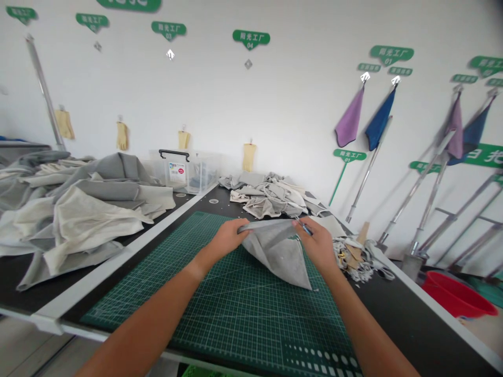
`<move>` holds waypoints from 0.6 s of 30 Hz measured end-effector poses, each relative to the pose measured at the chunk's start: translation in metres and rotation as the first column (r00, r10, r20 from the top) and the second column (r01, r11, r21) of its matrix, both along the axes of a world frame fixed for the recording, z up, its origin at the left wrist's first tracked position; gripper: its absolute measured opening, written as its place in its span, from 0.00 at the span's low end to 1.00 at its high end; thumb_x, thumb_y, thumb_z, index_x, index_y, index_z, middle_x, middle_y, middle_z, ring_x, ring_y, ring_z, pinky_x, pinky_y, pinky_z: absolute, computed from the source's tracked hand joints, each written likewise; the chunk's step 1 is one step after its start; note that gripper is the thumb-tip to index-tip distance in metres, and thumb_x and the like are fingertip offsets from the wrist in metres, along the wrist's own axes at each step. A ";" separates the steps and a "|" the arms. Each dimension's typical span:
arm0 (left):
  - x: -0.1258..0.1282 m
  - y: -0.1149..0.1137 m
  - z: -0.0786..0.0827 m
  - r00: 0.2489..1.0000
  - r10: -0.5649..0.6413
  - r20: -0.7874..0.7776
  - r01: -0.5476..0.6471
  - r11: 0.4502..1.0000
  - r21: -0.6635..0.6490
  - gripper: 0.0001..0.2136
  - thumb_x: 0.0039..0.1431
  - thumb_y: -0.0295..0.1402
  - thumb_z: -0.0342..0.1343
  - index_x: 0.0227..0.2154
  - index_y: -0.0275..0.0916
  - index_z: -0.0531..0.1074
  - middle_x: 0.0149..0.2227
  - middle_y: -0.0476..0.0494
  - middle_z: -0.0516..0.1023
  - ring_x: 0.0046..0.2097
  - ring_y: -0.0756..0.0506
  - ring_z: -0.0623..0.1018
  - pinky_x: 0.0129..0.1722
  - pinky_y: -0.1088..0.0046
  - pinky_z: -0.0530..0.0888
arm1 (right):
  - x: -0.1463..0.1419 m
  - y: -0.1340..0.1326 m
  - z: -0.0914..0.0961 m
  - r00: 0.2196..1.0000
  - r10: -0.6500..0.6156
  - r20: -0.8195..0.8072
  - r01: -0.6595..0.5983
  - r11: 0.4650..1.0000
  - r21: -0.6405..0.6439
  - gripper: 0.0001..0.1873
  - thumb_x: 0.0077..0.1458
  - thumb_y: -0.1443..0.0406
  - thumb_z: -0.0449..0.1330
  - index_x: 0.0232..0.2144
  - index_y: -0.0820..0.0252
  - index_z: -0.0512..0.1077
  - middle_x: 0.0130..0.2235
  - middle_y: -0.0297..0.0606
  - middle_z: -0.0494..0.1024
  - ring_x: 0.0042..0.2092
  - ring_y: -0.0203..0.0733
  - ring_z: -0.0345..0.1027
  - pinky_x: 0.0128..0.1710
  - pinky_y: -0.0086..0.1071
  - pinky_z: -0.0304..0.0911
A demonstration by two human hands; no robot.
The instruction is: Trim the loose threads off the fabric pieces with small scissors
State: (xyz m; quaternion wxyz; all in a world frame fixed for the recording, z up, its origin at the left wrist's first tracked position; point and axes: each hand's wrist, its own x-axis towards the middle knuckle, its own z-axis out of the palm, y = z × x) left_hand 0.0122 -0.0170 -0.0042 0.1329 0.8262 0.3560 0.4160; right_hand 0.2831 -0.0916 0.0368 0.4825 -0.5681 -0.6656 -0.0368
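A grey piece of cloth (277,254) is held up over the green cutting mat (220,309), its lower corner drooping onto the mat. My left hand (227,238) pinches the cloth's upper edge at the left. My right hand (319,242) grips the upper edge at the right and also holds a small tool with a dark tip (304,226), perhaps snips, against that edge. Both hands are closed.
A heap of grey and cream cloths (78,204) covers the left table. A smaller pile (271,196) lies beyond the mat, scraps (359,256) to the right. A clear plastic box (184,170) stands at the back. A red basin (456,296) sits on the floor at right.
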 end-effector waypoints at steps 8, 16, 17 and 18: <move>-0.002 -0.023 0.045 0.970 0.241 -0.024 -0.221 0.921 0.321 0.11 0.68 0.35 0.49 0.45 0.42 0.75 0.43 0.43 0.77 0.48 0.41 0.74 0.51 0.64 0.69 | 0.002 -0.034 0.073 0.987 -0.158 0.000 0.154 0.962 0.226 0.15 0.62 0.54 0.57 0.35 0.57 0.77 0.31 0.32 0.77 0.32 0.39 0.67 0.33 0.31 0.57; -0.003 -0.023 0.053 0.910 0.314 -0.271 -0.220 0.919 0.326 0.09 0.67 0.33 0.50 0.37 0.40 0.76 0.38 0.42 0.78 0.43 0.40 0.75 0.43 0.63 0.68 | 0.004 -0.054 0.129 0.973 -0.228 -0.036 0.214 0.834 0.508 0.07 0.59 0.62 0.63 0.35 0.59 0.79 0.27 0.31 0.75 0.29 0.33 0.63 0.29 0.27 0.54; -0.003 -0.020 0.050 0.891 0.331 -0.311 -0.230 0.919 0.320 0.09 0.66 0.33 0.50 0.34 0.40 0.75 0.36 0.42 0.78 0.42 0.40 0.75 0.42 0.63 0.68 | 0.005 -0.056 0.135 0.971 -0.237 -0.040 0.219 0.808 0.546 0.06 0.58 0.63 0.64 0.34 0.60 0.79 0.27 0.31 0.75 0.28 0.32 0.63 0.29 0.27 0.54; -0.003 -0.018 0.047 0.872 0.350 -0.342 -0.244 0.917 0.315 0.10 0.66 0.33 0.51 0.32 0.39 0.75 0.35 0.41 0.77 0.42 0.39 0.75 0.41 0.63 0.68 | 0.006 -0.058 0.141 0.969 -0.244 -0.043 0.223 0.787 0.575 0.05 0.58 0.64 0.64 0.34 0.61 0.79 0.26 0.31 0.74 0.28 0.32 0.62 0.28 0.27 0.54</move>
